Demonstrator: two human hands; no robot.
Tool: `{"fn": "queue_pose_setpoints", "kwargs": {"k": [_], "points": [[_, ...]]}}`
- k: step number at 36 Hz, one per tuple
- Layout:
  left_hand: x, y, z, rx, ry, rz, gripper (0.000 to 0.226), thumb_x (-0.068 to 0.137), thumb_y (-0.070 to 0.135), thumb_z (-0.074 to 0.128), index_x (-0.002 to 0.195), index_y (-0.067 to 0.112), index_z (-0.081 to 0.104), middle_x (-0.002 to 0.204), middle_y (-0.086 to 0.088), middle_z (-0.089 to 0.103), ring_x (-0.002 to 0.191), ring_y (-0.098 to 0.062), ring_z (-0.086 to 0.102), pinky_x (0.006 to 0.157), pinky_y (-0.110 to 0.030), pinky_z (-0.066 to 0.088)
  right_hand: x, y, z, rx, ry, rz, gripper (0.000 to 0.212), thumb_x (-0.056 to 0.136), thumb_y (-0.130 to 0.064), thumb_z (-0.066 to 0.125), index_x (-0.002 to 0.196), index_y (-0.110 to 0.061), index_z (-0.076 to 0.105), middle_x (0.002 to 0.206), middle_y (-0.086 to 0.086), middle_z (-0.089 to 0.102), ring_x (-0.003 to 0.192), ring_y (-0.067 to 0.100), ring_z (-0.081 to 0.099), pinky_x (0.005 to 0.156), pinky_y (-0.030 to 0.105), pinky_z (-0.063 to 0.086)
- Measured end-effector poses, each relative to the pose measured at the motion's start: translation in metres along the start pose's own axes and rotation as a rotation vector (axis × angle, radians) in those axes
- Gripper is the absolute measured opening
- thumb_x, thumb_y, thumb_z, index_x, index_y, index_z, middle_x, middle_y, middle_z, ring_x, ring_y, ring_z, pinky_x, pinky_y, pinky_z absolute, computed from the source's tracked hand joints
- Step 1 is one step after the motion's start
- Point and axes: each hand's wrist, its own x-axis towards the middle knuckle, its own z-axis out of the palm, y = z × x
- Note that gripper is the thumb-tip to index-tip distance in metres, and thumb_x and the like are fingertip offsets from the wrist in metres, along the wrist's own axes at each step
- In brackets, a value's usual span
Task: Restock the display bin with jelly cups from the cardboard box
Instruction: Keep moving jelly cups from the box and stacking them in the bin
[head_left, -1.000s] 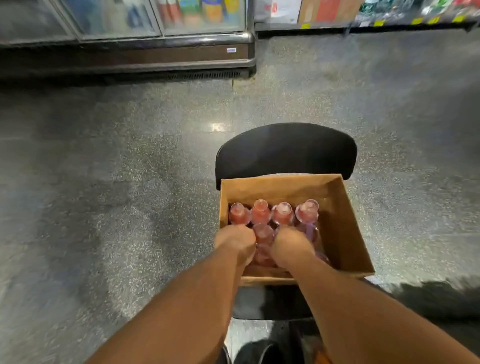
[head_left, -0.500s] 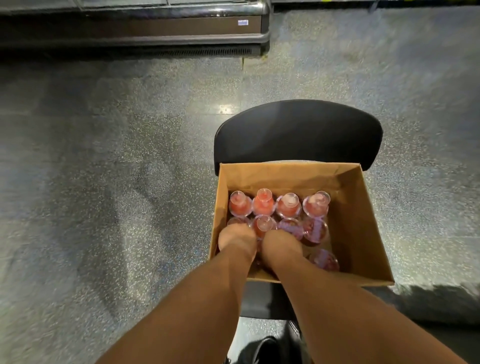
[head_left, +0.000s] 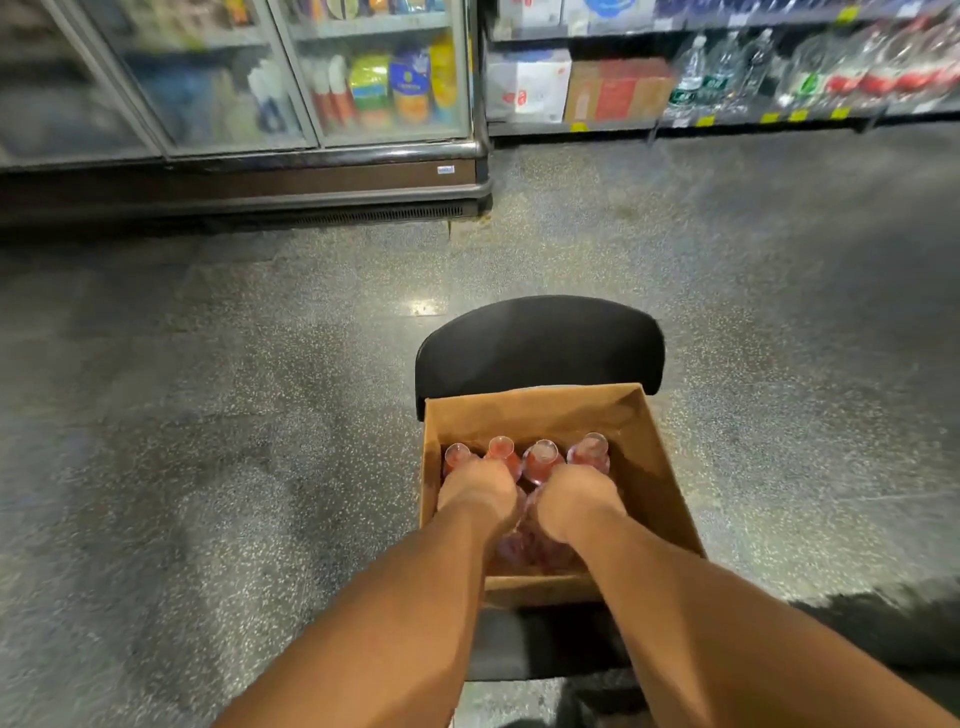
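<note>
Your left hand (head_left: 480, 493) and right hand (head_left: 574, 501) reach into the open brown cardboard box (head_left: 654, 467), fingers hidden, so grip can't be told. Take the pink clear-plastic jelly cups (head_left: 540, 460) firmly by their bodies and lift straight up.

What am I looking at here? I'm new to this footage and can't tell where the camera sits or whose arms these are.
No machine here: a person wears one wide-angle camera on the head, looking forward and down, so the arms are their own. The left hand and right hand reach into an open cardboard box that rests on a black chair. Inside stand pink jelly cups; both hands have their fingers curled down among them, though which cups they grip is hidden. Behind, on the speckled floor, stand a glass-door cooler and shelves of goods. No display bin is in view.
</note>
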Motion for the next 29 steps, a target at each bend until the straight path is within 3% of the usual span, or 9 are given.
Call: {"fn": "queue_pose_setpoints", "kwargs": {"k": [3,5,8,11,13,16,20,23,29], "points": [[-0.005,0.011,-0.016,-0.026,0.035,0.031,0.033,0.104,0.034,0.039,0.131,0.022,0.053,0.136,-0.001,0.053,0.116,-0.028,0.055,0.095,-0.038,0.047,-0.026,0.000,-0.028,-0.025,0.078,-0.029,0.054,0.099,-0.053,0.032,0.148,-0.029,0.034,0.146,0.009,0.041,0.132,0.037,0.042,0.109,0.055,0.038],[-0.022,0.020,-0.035,-0.003,0.065,0.036,0.032,0.104,0.032,0.041,0.131,0.024,0.056,0.133,-0.007,0.054,0.115,-0.029,0.057,0.097,-0.042,0.049,-0.050,0.001,-0.047,0.019,0.097,-0.030,0.053,0.104,-0.048,0.031,0.145,-0.017,0.042,0.141,0.008,0.050,0.130,0.032,0.047,0.114,0.048,0.034],[-0.042,0.030,-0.063,0.025,0.073,0.106,0.032,0.101,0.036,0.048,0.129,0.022,0.056,0.121,-0.007,0.060,0.108,-0.026,0.060,0.091,-0.041,0.050,-0.068,0.004,-0.064,0.134,0.176,-0.027,0.055,0.102,-0.051,0.027,0.131,-0.018,0.059,0.125,0.005,0.060,0.115,0.028,0.056,0.104,0.041,0.043],[-0.058,0.034,-0.096,0.033,0.058,0.152,0.033,0.098,0.034,0.050,0.127,0.019,0.054,0.107,-0.005,0.060,0.099,-0.024,0.060,0.079,-0.037,0.048,-0.087,0.002,-0.079,0.390,0.261,0.080,0.049,0.089,-0.057,0.050,0.112,-0.016,0.064,0.101,0.001,0.064,0.091,0.025,0.061,0.082,0.031,0.047],[-0.070,0.037,-0.117,0.008,0.010,0.203,0.041,0.094,0.026,0.054,0.134,0.017,0.047,0.124,-0.010,0.057,0.114,-0.030,0.058,0.091,-0.041,0.048,-0.106,-0.002,-0.095,0.540,0.328,0.142,0.035,0.087,-0.039,0.060,0.111,-0.013,0.057,0.101,0.004,0.062,0.098,0.027,0.063,0.079,0.029,0.047],[-0.093,0.039,-0.149,0.018,0.053,0.265,0.046,0.092,0.017,0.057,0.136,0.014,0.044,0.131,-0.013,0.056,0.119,-0.032,0.056,0.099,-0.043,0.050,-0.136,-0.009,-0.121,0.614,0.437,0.179,0.033,0.079,-0.028,0.054,0.109,-0.014,0.052,0.094,-0.001,0.055,0.101,0.028,0.061,0.076,0.031,0.044],[-0.138,0.039,-0.190,-0.005,0.165,0.375,0.043,0.091,0.021,0.063,0.131,0.016,0.046,0.121,-0.012,0.060,0.112,-0.032,0.059,0.093,-0.043,0.053,-0.189,-0.018,-0.150,0.668,0.545,0.226,0.041,0.077,-0.024,0.049,0.115,-0.010,0.050,0.087,-0.002,0.047,0.083,0.027,0.051,0.074,0.034,0.040],[-0.180,0.048,-0.226,-0.034,0.234,0.435,0.046,0.083,0.027,0.070,0.121,0.018,0.046,0.109,-0.010,0.062,0.102,-0.030,0.062,0.082,-0.040,0.055,-0.240,-0.021,-0.170,0.728,0.648,0.241,0.028,0.073,-0.020,0.050,0.099,-0.016,0.041,0.081,0.002,0.050,0.073,0.025,0.053,0.063,0.035,0.042],[-0.272,0.082,-0.288,0.006,0.279,0.630,0.026,0.077,0.030,0.071,0.095,0.012,0.065,0.094,-0.009,0.068,0.089,-0.026,0.066,0.082,-0.039,0.056,-0.346,-0.013,-0.221,0.834,0.879,0.297,0.033,0.078,-0.033,0.059,0.101,-0.012,0.047,0.087,0.004,0.057,0.083,0.029,0.058,0.068,0.033,0.042]]}}
